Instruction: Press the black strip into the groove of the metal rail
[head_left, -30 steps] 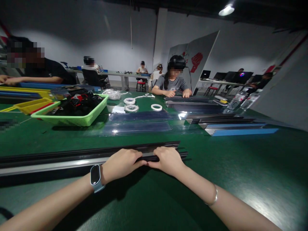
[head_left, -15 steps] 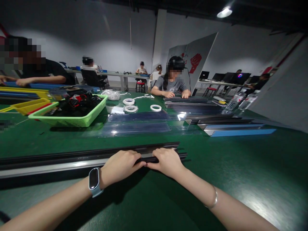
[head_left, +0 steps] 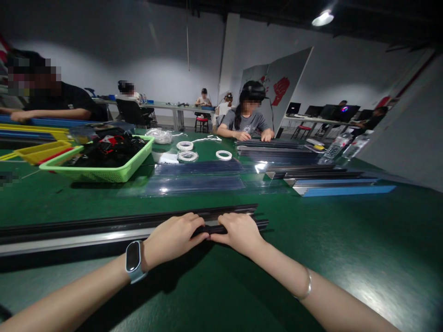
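Observation:
A long black channel strip with a silvery face (head_left: 114,236) lies across the green table (head_left: 311,235), running out of view at the left. Near its right end, my left hand (head_left: 178,235) is closed over the front edge, fingers on top and thumb along the near side. Just to its right, my right hand (head_left: 238,230) grips the same edge in a like way. The two thumb tips almost meet. What the fingertips press on inside the channel is hidden. A smart band sits on my left wrist and a bangle on my right.
Beyond the strip lie clear plastic sheets (head_left: 197,184), tape rolls (head_left: 224,155) and a green basket (head_left: 129,170) of dark items. More black strips and a blue strip (head_left: 349,190) rest at the right, near water bottles (head_left: 334,145). Co-workers sit opposite (head_left: 251,122) and at the left (head_left: 69,99).
My hands keep their grip on the strip; the left fingers have shifted only slightly. The co-worker at the left has moved their hands a little leftward.

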A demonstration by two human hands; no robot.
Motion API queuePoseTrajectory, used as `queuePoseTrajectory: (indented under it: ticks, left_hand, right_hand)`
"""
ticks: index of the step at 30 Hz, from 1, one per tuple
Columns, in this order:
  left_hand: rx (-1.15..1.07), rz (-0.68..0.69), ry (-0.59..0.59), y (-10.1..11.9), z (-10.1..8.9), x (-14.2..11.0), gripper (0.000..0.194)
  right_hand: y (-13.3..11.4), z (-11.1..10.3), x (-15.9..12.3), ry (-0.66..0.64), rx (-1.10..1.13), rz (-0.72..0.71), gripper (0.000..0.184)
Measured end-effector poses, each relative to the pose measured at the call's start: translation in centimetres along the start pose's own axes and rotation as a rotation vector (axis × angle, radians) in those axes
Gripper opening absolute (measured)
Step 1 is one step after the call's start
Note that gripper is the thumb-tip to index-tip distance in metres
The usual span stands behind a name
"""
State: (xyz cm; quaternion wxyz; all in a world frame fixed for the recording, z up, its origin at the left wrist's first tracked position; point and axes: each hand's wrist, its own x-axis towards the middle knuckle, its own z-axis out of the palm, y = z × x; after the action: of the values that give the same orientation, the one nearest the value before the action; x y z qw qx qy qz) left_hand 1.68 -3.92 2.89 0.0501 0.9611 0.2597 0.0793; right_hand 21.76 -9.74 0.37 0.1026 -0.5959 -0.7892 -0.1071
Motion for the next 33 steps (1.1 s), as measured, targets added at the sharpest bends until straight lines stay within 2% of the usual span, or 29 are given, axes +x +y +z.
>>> queuePoseTrajectory:
  ticks: [16, 24, 33]
  left_hand:
    - [-0.013, 0.049, -0.003, 0.18, -0.15, -0.04, 0.026]
    - [-0.042, 0.073, -0.021, 0.14, -0.37, 0.08, 0.028]
    - [-0.070, 0.075, -0.045, -0.21, -0.16, 0.03, 0.029]
  right_hand:
    - [-0.06, -0.08, 0.06, -0.010, 0.004, -0.007, 0.044]
    - [-0.01, -0.03, -0.26, 0.062, 0.015, -0.029, 0.042]
    - [-0.02, -0.19, -0.08, 0.028, 0.043, -0.013, 0.042]
